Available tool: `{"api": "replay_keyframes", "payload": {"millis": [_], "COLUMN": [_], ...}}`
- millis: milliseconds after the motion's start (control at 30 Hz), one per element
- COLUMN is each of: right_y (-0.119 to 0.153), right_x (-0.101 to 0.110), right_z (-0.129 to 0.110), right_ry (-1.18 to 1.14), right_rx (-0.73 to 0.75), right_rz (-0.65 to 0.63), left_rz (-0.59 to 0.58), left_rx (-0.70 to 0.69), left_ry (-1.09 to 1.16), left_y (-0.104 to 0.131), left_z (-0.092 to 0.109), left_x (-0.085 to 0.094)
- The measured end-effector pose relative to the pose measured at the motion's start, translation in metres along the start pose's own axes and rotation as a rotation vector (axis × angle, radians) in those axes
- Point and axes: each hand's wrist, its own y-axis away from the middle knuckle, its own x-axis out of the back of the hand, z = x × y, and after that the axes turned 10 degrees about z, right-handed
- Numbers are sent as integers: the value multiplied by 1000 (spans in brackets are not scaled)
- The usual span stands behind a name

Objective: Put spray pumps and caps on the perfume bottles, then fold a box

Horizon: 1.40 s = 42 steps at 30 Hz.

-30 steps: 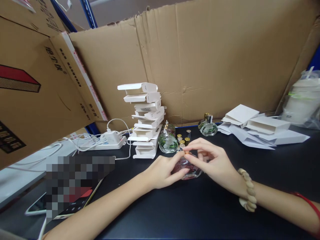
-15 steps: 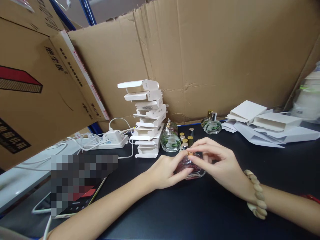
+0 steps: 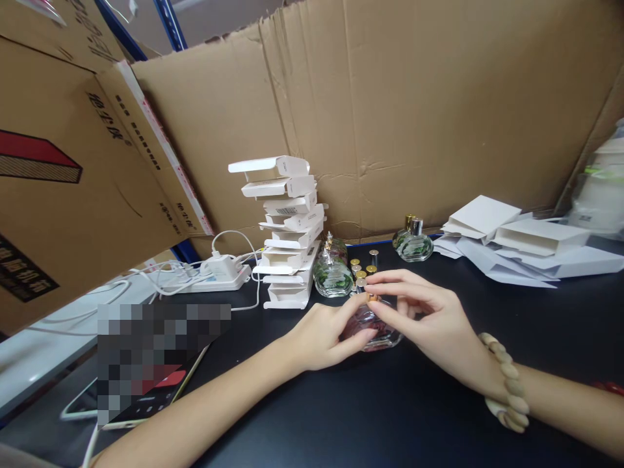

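Both hands meet over a small glass perfume bottle (image 3: 375, 328) with pinkish contents, standing on the black counter (image 3: 390, 416) just right of centre. The left hand (image 3: 324, 335) cups the bottle's body from nine o'clock, thumb beneath and forefinger raised to the neck. The right hand (image 3: 429, 318) comes in from three o'clock, its thumb and forefinger pinched narrowly on a gold cap (image 3: 372, 297) at the bottle's top; the other fingers fan out loosely. A beaded bracelet (image 3: 507, 390) circles the right wrist.

At twelve o'clock from the bottle, just beside the fingertips, stands a cluster of loose gold and silver caps (image 3: 363, 268). At eleven o'clock is a green-patterned glass bottle (image 3: 333, 276), and beyond it a leaning stack of white cartons (image 3: 287, 227). A second green bottle (image 3: 413, 244) stands at one o'clock, near flattened white cartons (image 3: 526, 250) at two o'clock. A white power strip (image 3: 219, 276) with cables lies at ten o'clock. Cardboard sheets (image 3: 414, 117) wall the counter's far side.
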Motion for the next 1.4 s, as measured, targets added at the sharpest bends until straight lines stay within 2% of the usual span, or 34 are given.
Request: {"api": "replay_keyframes", "payload": {"millis": [233, 400, 633, 900, 1100, 1233, 1400], "right_y": [1, 0, -4, -3, -3, -3, -2], "right_x": [0, -1, 0, 0, 1, 1, -1], "right_z": [-2, -3, -4, -1, -3, -3, -1], "right_ry": [0, -34, -42, -28, 4, -3, -30], "right_rx": [-79, -65, -147, -166, -203, -218, -211], "right_rz": [-37, -44, -151, -171, -216, -257, -217], "left_rz": [-14, -2, 9, -5, -70, -58, -83], "left_rx": [19, 11, -1, 8, 36, 29, 41], "left_ry": [16, 21, 24, 6, -15, -45, -114], "left_y": [-1, 0, 1, 0, 0, 0, 0], "left_z": [2, 1, 0, 1, 1, -1, -2], "left_x": [1, 1, 0, 1, 5, 6, 7]}}
